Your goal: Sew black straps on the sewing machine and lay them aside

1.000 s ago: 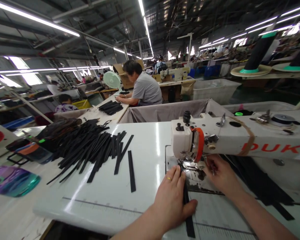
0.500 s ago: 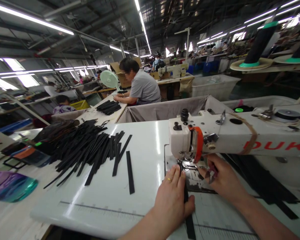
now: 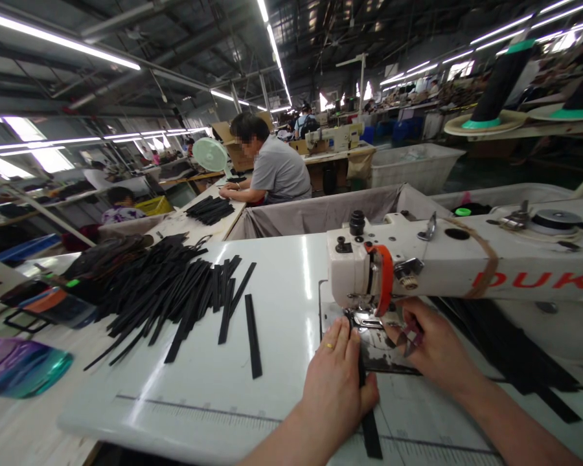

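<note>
Below the needle of a white sewing machine [image 3: 432, 259], a narrow black fabric strip [image 3: 370, 433] runs toward me along the bed. My left hand [image 3: 337, 375] lies over this strip, fingers straight and close together, thumb on its right side, pressing it down. The fingertips are right by the presser foot [image 3: 366, 320]. Closed beside the needle area is my right hand [image 3: 430, 343], holding small thread snips [image 3: 412, 338] with a reddish handle and metal blade. Its fingertips are partly hidden behind the machine head's orange guard [image 3: 385, 278].
A heap of black strips [image 3: 175, 291] covers the table's left side, with one loose strip [image 3: 253, 336] nearer me. More black strips [image 3: 510, 349] lie under the machine arm. A purple-teal object [image 3: 24, 366] sits far left. A co-worker [image 3: 279, 165] sits ahead by a fan [image 3: 210, 154].
The strip's near end has crept a little forward toward the needle. Both hands keep almost the same place; the view has shifted slightly.
</note>
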{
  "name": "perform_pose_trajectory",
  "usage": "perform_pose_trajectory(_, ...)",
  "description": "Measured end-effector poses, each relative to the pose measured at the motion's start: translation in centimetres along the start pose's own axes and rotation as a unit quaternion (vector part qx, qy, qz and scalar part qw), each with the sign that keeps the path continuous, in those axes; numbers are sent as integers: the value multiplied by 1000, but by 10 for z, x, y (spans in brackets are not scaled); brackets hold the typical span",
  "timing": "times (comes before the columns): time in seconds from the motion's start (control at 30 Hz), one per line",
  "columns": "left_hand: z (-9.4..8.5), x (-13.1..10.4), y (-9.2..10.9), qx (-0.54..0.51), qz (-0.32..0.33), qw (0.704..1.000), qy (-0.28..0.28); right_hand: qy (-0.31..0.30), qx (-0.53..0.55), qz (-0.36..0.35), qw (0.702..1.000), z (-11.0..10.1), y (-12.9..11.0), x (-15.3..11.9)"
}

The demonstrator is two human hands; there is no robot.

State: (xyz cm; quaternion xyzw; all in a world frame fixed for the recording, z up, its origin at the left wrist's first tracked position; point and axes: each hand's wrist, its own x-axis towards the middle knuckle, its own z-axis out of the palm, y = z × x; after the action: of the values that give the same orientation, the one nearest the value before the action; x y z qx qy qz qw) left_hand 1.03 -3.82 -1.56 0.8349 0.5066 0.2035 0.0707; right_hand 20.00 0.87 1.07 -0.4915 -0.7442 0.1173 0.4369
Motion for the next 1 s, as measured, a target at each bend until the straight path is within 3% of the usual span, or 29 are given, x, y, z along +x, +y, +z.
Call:
perform_pose_trajectory(0.67,-11,7,2,-4,6,1000,-25,36,53,27,998,5,3,11)
perform_pose_trajectory(1.0,-8,1,2,8,13,1000,-12,45,53,42,997,7,4,9)
